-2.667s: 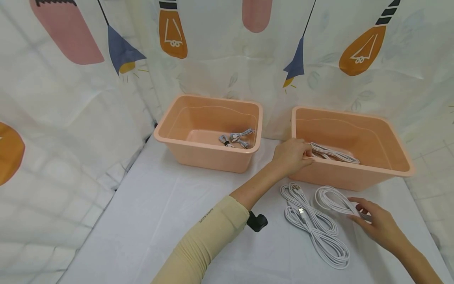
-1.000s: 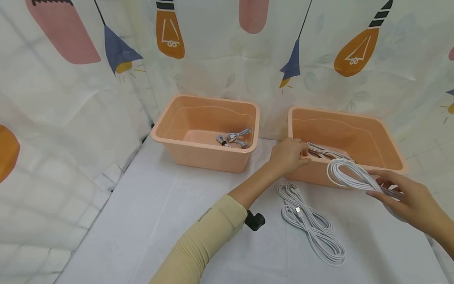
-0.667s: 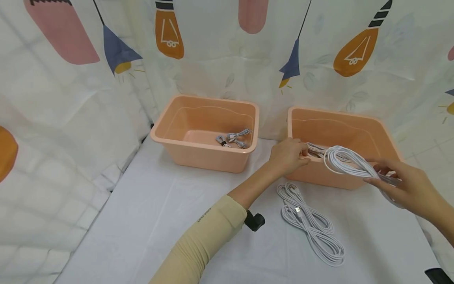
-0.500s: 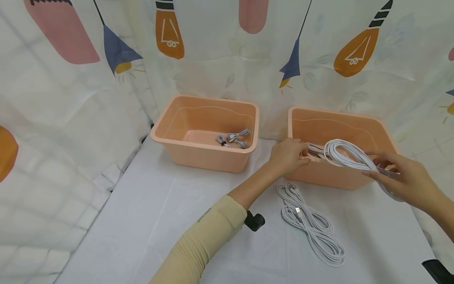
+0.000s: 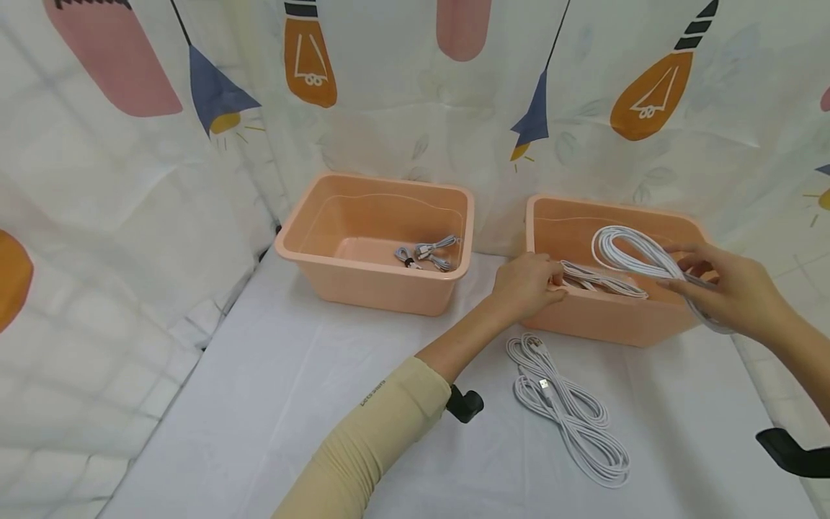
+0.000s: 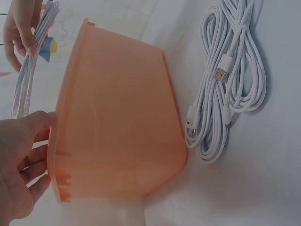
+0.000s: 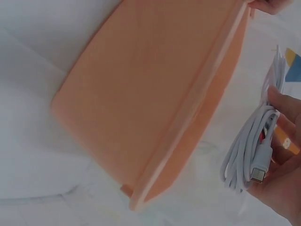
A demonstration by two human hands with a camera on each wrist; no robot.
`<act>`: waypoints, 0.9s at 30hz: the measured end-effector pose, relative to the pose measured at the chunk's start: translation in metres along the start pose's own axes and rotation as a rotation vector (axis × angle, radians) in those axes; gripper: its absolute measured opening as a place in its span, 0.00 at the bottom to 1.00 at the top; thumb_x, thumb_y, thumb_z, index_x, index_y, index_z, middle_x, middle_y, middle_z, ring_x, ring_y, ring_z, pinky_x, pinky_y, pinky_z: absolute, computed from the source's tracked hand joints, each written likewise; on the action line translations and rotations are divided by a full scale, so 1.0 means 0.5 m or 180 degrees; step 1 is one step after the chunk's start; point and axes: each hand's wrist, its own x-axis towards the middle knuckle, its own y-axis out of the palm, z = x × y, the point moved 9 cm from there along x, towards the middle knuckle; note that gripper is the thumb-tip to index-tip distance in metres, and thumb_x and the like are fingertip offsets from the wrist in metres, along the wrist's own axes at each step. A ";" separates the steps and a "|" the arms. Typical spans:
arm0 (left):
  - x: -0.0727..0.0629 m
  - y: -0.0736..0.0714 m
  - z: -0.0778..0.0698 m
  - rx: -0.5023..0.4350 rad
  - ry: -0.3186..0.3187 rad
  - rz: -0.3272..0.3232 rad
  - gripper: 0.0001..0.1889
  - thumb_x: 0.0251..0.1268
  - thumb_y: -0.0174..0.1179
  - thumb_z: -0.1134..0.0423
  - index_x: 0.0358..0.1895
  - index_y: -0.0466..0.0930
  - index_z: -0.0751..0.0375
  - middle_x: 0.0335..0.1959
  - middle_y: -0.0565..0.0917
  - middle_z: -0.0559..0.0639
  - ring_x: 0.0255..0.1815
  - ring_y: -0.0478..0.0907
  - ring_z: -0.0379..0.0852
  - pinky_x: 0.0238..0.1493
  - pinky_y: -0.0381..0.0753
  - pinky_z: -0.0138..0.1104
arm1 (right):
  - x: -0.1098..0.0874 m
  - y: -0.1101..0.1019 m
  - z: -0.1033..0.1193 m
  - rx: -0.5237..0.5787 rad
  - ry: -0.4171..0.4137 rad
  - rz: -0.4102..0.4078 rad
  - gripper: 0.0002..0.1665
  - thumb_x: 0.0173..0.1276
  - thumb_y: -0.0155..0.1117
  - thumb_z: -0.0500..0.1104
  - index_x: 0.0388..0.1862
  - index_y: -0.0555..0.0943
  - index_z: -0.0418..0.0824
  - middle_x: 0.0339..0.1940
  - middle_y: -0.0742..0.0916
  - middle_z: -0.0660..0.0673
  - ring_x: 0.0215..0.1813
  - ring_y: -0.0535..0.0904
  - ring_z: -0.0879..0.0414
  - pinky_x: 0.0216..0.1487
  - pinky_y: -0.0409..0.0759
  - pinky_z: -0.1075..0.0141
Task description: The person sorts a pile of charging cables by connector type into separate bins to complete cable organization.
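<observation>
My right hand [image 5: 733, 288] pinches a coiled white USB cable [image 5: 632, 252], held above the right peach plastic bin [image 5: 609, 322]. One plug of this cable [image 7: 258, 169] shows beside the palm in the right wrist view. With thumb and fingers, my left hand [image 5: 528, 287] grips the rim of that same bin at its near left corner. White coiled cable [image 5: 606, 281] lies inside the bin near its front wall. In front of the bin, coiled white USB cables [image 5: 573, 414] lie on the table, their metal plugs visible in the left wrist view.
A second peach bin [image 5: 369, 286] stands at left, holding several small grey bundled cables [image 5: 428, 251]. The white-covered table [image 5: 259, 404] meets a patterned curtain [image 5: 402, 130] behind the bins. Black camera mounts [image 5: 465, 404] stick out from both wrists.
My right hand has lifted the coiled cable off the table, up and over the right bin's front rim. My left hand has kept its grip on the bin.
</observation>
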 end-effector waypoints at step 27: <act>0.000 -0.002 -0.002 -0.0015 0.0012 -0.0029 0.11 0.73 0.68 0.45 0.46 0.89 0.45 0.40 0.85 0.39 0.39 0.76 0.36 0.26 0.70 0.26 | 0.101 -0.002 -0.087 0.0064 0.0815 0.0624 0.33 0.76 0.69 0.43 0.71 0.69 0.29 0.55 0.80 0.16 0.52 0.78 0.23 0.34 0.82 0.56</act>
